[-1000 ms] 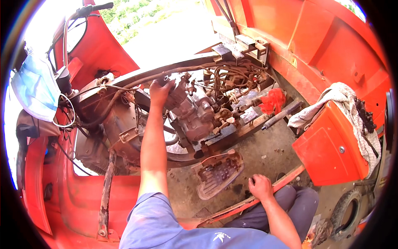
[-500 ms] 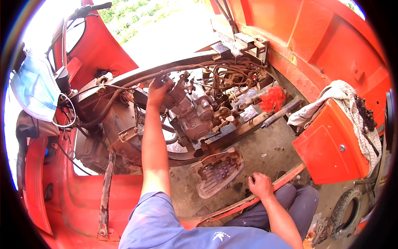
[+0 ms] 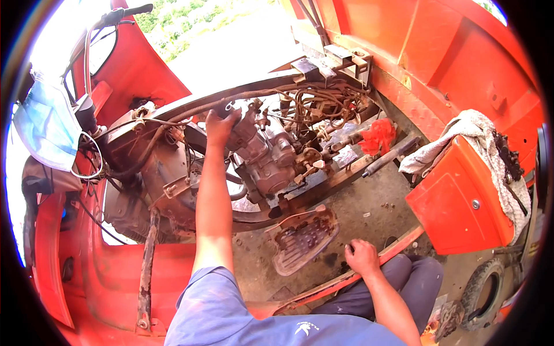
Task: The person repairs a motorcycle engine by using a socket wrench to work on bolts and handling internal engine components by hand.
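Observation:
My left hand (image 3: 221, 124) is at the top of a dirty metal engine (image 3: 271, 164), its fingers closed at the upper end of the cylinder. By the fingertips shows a small shiny ring-like piece (image 3: 231, 105); what the fingers grip is hidden. A ribbed hose (image 3: 199, 112) runs just past this hand along the dark frame rail (image 3: 167, 109). Lower right, my right hand (image 3: 363, 257) rests by my bent knee, close to a red bar (image 3: 340, 282). Its fingers are curled, and their inner side is out of sight.
A greasy ribbed tray-like part (image 3: 306, 245) lies on the ground below the engine. Bundled cables (image 3: 323, 104) and a red rag (image 3: 379, 137) are right of the engine. An orange box (image 3: 461, 199) carries a pale towel (image 3: 456, 135). A face mask (image 3: 49, 124) hangs at left; a tyre (image 3: 483, 294) lies lower right.
My left hand has shifted very slightly at the engine top, and the shiny ring-like piece shows more clearly by its fingers. The right hand stays in place.

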